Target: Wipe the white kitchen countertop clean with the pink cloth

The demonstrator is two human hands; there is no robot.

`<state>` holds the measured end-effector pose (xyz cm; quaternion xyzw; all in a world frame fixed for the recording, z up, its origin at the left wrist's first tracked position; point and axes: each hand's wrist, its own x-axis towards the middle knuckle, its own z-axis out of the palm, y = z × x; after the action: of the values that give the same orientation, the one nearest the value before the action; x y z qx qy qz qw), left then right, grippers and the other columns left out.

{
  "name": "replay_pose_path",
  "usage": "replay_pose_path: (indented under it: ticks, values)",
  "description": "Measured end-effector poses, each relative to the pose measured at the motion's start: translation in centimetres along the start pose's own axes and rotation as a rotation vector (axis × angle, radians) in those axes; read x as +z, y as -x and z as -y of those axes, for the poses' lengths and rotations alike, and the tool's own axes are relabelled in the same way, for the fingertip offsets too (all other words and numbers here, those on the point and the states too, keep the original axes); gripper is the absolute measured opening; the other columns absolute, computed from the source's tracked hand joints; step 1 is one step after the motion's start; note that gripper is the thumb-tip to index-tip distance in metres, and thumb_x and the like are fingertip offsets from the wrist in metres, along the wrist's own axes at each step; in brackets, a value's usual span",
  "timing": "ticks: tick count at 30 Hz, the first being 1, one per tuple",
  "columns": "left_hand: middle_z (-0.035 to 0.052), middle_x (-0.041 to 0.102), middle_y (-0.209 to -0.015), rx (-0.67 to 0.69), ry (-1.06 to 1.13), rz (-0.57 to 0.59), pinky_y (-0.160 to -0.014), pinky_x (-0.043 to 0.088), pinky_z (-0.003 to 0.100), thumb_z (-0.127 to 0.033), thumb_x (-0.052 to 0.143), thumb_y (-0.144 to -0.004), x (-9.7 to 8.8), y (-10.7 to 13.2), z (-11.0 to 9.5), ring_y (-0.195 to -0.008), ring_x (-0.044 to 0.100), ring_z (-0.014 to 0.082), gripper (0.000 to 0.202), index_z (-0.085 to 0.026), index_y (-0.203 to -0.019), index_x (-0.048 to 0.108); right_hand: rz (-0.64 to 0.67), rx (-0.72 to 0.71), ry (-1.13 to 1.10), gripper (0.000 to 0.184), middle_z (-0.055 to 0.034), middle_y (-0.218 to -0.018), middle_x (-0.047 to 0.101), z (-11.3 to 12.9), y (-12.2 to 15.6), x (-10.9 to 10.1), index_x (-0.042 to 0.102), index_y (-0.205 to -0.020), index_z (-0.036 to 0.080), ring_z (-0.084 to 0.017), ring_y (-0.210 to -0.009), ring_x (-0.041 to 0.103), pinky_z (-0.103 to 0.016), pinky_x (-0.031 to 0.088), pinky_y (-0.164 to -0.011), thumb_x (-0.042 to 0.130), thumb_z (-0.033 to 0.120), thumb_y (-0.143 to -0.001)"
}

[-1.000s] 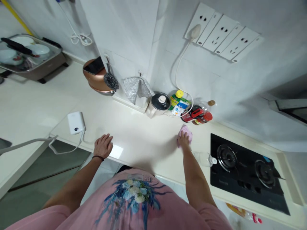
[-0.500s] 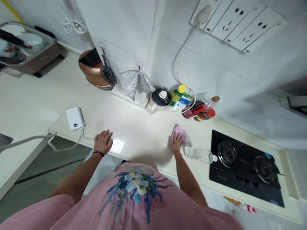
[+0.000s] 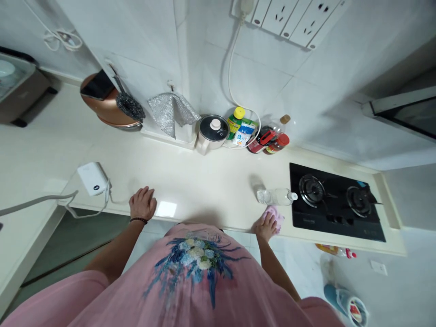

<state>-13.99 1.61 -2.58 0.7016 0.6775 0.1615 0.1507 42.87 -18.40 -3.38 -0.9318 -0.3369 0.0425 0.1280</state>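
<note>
Where things stand: one cream surface (image 3: 204,179), turning a corner at the left, with the wall (image 3: 264,66) behind it.
Hob (image 3: 368,227): one, black, set into the right end, with two burners (image 3: 312,190).
Copper-coloured pan (image 3: 105,108): one, at the back left, one dark flat slab (image 3: 98,85) on top.
Silver cloth (image 3: 173,111): one, hanging from one hook, left of the pot.
Pot (image 3: 214,129): one, lidded, near the wall.
Seasonings: five in a cluster right of the pot; one yellow-capped bottle (image 3: 234,123), one white-and-blue packet (image 3: 244,135), two red-topped containers (image 3: 277,144), one clear container with a brown stopper (image 3: 285,119).
Clear bottle (image 3: 277,196): one, white-capped, its cap end next to the hob.
White block (image 3: 91,178): one, near the left front edge, cable attached.
Left hand (image 3: 142,203): flat on the surface right of the white block, fingers extended, holding nothing; one dark bracelet (image 3: 138,220) at the wrist.
Right hand (image 3: 266,227): fingers over the pink cloth; cannot tell whether they close around it.
Pink cloth (image 3: 277,217): one, crumpled, near the front edge, just before the clear bottle and left of the hob.
</note>
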Motion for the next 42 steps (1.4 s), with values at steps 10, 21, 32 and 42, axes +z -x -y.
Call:
replay_pose_path:
  ticks: [10,21,32,42]
  values:
    - [0.0158,0.049,-0.168,-0.002,0.022,0.03,-0.13,0.016,0.059,-0.038,0.046,-0.102,0.4,0.0,0.6,-0.161,0.032,0.0361,0.055,-0.022,-0.153,0.061,0.479,-0.676,0.007,0.061,-0.0115,-0.18,0.037,16.2,7.5,4.1,0.049,-0.167,0.027,-0.037,-0.168,0.022,-0.062,0.019,-0.134,0.045,0.038,-0.107]
    - [0.0152,0.054,-0.165,0.0,-0.01,-0.002,-0.129,0.02,0.054,-0.034,0.048,-0.103,0.3,0.0,0.4,-0.158,0.037,0.0337,0.052,-0.021,-0.151,0.064,0.248,-0.144,0.042,0.068,-0.0176,-0.181,0.029,3.8,2.1,-0.4,0.039,-0.171,0.02,-0.038,-0.169,0.019,-0.071,0.02,-0.131,0.024,0.044,-0.109]
    - [0.0158,0.056,-0.163,0.025,-0.048,-0.029,-0.128,0.024,0.055,-0.035,0.044,-0.105,0.5,-0.2,0.6,-0.156,0.04,0.0327,0.05,-0.02,-0.147,0.067,0.609,-0.513,-0.261,0.078,-0.008,-0.179,0.038,19.1,6.8,3.7,0.056,-0.161,0.031,-0.036,-0.169,0.021,-0.058,0.017,-0.135,0.074,0.054,-0.088]
    - [0.0181,0.059,-0.16,0.045,-0.079,-0.064,-0.127,0.028,0.056,-0.037,0.042,-0.106,0.8,-0.5,0.8,-0.155,0.043,0.0332,0.05,-0.017,-0.143,0.069,-0.057,0.278,-0.775,0.124,-0.0278,-0.18,0.022,8.5,-2.2,-3.7,0.014,-0.172,0.005,-0.038,-0.166,0.026,-0.053,0.024,-0.136,0.07,0.068,-0.08]
